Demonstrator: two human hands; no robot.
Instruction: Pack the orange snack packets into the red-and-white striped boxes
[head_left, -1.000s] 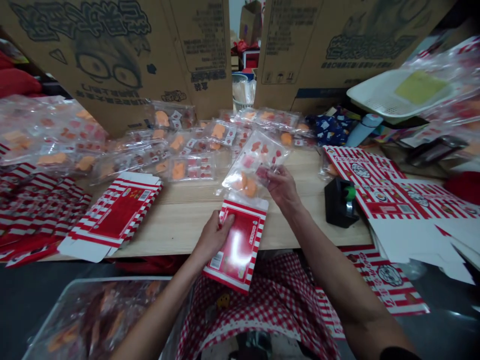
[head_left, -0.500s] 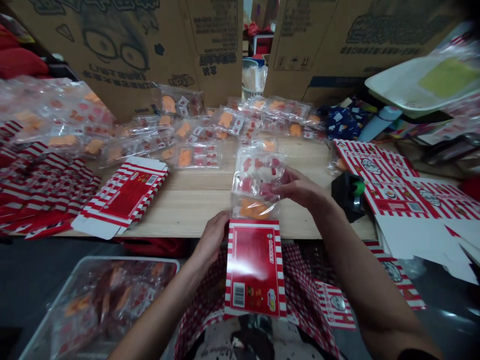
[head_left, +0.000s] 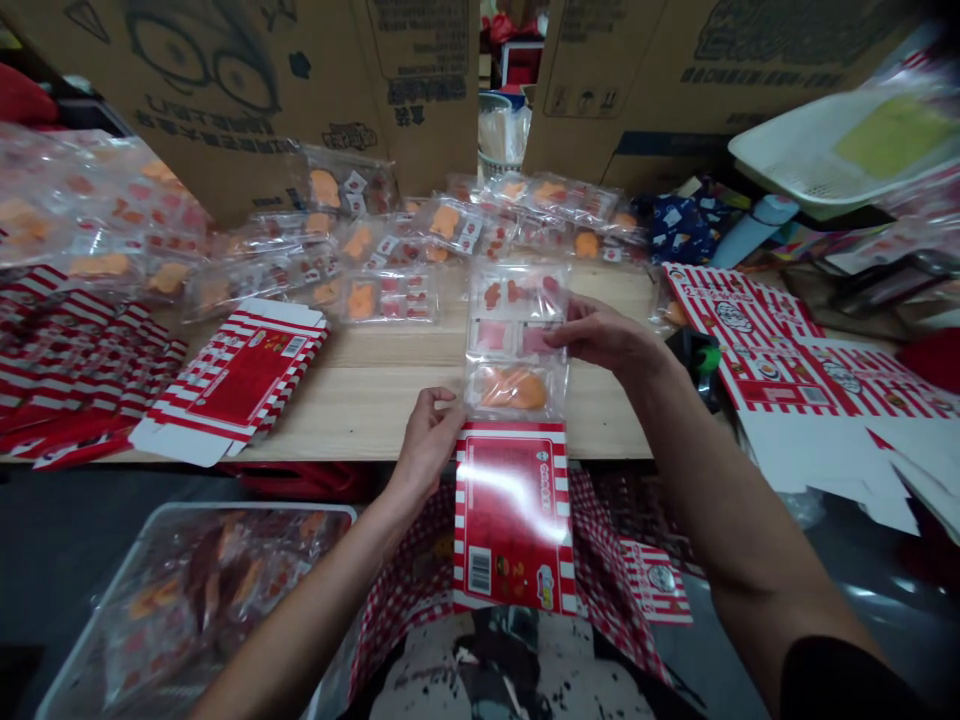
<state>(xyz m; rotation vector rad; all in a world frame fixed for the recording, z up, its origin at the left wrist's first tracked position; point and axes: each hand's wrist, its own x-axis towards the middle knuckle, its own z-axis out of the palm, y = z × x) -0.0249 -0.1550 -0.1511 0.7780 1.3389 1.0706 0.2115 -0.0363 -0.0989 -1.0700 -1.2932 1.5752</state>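
Note:
My right hand (head_left: 600,336) pinches the right edge of a transparent plastic packet (head_left: 516,340) holding orange pieces and smaller red and pink pieces. The packet stands nearly upright over the table, its lower end meeting the top edge of a flat red-and-white striped carton (head_left: 514,520). My left hand (head_left: 427,447) holds that carton at its upper left corner, with the carton hanging below the table's front edge. Whether the packet's end is inside the carton's opening is hidden.
Several sealed packets (head_left: 390,297) lie on the wooden table (head_left: 375,400), backed by upright cardboard boxes (head_left: 420,70). Striped cartons (head_left: 240,380) lie left and right. A black tape dispenser (head_left: 694,365) stands right; a packet-filled tub (head_left: 195,590) sits below left.
The packet has turned more upright and now lines up above the carton, its lower end at the carton's top edge. Both hands have risen slightly in the view.

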